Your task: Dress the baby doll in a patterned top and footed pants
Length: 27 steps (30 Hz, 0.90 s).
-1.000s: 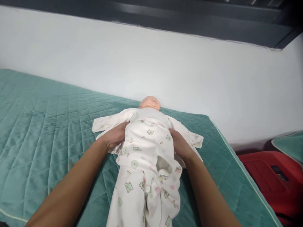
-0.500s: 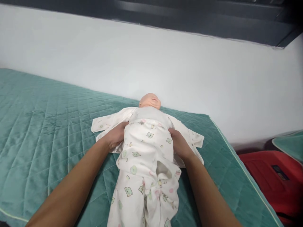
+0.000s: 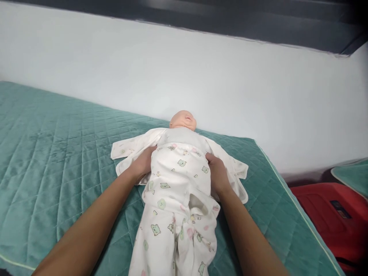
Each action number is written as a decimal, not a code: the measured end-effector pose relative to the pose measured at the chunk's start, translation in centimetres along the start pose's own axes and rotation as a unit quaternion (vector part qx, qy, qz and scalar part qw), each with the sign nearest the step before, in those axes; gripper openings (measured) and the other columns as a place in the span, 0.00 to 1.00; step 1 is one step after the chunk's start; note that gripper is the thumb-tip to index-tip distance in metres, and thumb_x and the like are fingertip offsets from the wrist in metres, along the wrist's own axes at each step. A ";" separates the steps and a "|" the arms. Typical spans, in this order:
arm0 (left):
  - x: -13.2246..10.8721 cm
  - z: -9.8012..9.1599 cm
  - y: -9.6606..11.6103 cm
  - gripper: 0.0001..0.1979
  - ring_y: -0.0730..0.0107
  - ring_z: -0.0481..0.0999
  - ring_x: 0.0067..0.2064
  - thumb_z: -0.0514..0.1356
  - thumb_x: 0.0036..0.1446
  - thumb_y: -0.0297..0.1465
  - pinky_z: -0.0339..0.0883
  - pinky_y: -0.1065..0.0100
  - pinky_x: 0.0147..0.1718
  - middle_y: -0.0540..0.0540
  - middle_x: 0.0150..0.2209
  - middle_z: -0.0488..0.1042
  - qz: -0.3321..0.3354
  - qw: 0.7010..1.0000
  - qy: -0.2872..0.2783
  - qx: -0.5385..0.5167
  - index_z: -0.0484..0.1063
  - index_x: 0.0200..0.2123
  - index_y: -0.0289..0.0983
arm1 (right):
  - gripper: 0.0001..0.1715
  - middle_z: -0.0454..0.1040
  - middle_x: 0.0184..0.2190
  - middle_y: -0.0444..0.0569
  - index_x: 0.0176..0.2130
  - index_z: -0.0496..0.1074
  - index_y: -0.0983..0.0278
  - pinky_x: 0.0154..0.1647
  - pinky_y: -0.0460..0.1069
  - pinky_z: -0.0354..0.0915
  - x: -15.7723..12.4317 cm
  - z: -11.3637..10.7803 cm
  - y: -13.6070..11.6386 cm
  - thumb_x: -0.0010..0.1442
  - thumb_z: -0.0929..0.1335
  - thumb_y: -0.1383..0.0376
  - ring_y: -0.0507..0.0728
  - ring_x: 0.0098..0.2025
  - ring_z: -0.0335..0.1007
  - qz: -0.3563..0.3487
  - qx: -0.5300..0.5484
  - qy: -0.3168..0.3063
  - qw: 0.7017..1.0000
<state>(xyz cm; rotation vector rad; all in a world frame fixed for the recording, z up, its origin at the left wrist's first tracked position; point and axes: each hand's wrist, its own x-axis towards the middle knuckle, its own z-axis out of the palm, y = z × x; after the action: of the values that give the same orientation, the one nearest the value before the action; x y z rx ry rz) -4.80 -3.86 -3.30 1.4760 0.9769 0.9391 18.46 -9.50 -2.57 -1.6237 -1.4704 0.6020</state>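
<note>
Left hand (image 3: 143,161) and right hand (image 3: 217,173) flanked the patterned trousers (image 3: 181,176), hidden fingertips leaving any pinch uncertain. An uneven tug could have twisted their waistband (image 3: 184,147) around the doll (image 3: 183,120), lying on the green quilt (image 3: 71,149).

A green quilted bed cover (image 3: 71,161) fills the lower left and middle of the frame, its diamond stitching running up to the pale wall. Light piping edges it, slanting down the lower right and showing again at the lower left. Face up on it at the centre lies a doll (image 3: 184,135) in printed white trousers (image 3: 175,188), a white jacket (image 3: 136,146) spread open beneath its torso.
</note>
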 end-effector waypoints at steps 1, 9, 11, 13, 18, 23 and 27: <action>0.0 0.0 0.0 0.13 0.51 0.77 0.47 0.59 0.51 0.37 0.71 0.63 0.44 0.45 0.37 0.82 0.010 0.999 0.009 0.029 0.79 0.37 0.38 | 0.15 0.77 0.26 0.46 0.27 0.75 0.62 0.34 0.50 0.63 0.0 0.0 0.0 0.55 0.66 0.55 0.61 0.33 0.69 0.003 -0.002 0.000 1.000; 0.2 -0.4 -0.2 0.14 0.52 0.77 0.46 0.56 0.52 0.34 0.70 0.56 0.49 0.44 0.42 0.81 0.066 0.987 0.013 0.143 0.78 0.40 0.38 | 0.10 0.76 0.26 0.45 0.25 0.69 0.63 0.32 0.49 0.59 0.2 0.2 1.2 0.53 0.64 0.61 0.58 0.33 0.67 0.010 -0.055 0.012 0.998; 0.1 -0.5 -0.4 0.14 0.52 0.77 0.47 0.56 0.52 0.32 0.69 0.56 0.51 0.45 0.44 0.81 0.069 0.987 0.009 0.144 0.77 0.40 0.38 | 0.08 0.76 0.28 0.45 0.27 0.70 0.62 0.33 0.49 0.60 0.3 0.3 1.8 0.52 0.64 0.63 0.58 0.33 0.68 0.020 -0.064 0.021 0.998; 0.0 -0.5 -0.4 0.13 0.53 0.77 0.47 0.56 0.52 0.31 0.69 0.57 0.51 0.45 0.45 0.80 0.063 0.989 0.005 0.134 0.77 0.39 0.37 | 0.07 0.78 0.31 0.46 0.31 0.71 0.62 0.35 0.50 0.61 0.5 0.4 2.3 0.52 0.64 0.63 0.58 0.35 0.69 0.025 -0.049 0.028 0.998; -0.4 -0.5 0.4 0.13 0.54 0.77 0.46 0.56 0.53 0.31 0.69 0.58 0.50 0.44 0.44 0.80 0.053 0.995 -0.042 0.066 0.77 0.39 0.37 | 0.12 0.79 0.37 0.48 0.38 0.72 0.60 0.39 0.52 0.65 0.8 0.5 3.2 0.51 0.66 0.64 0.59 0.38 0.72 0.033 -0.014 0.052 0.998; 0.2 -1.3 0.0 0.11 0.53 0.77 0.44 0.58 0.52 0.34 0.69 0.61 0.43 0.44 0.39 0.81 0.029 0.992 -0.006 0.123 0.77 0.35 0.36 | 0.07 0.77 0.34 0.46 0.36 0.72 0.60 0.42 0.53 0.66 1.0 0.3 3.0 0.54 0.66 0.65 0.58 0.37 0.73 0.021 -0.005 0.069 0.997; 0.7 -1.8 -0.7 0.10 0.59 0.77 0.40 0.59 0.53 0.35 0.68 0.64 0.41 0.47 0.36 0.80 0.015 0.984 0.089 0.156 0.76 0.35 0.37 | 0.08 0.76 0.33 0.46 0.37 0.73 0.60 0.43 0.53 0.66 0.8 -0.1 1.6 0.59 0.67 0.60 0.56 0.36 0.71 -0.037 -0.006 0.113 0.993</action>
<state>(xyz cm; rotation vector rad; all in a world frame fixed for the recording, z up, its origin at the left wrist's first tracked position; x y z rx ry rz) -6.29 -2.56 -3.79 1.6912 1.2810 0.9841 19.56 -8.69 -3.75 -1.5830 -1.3615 0.3569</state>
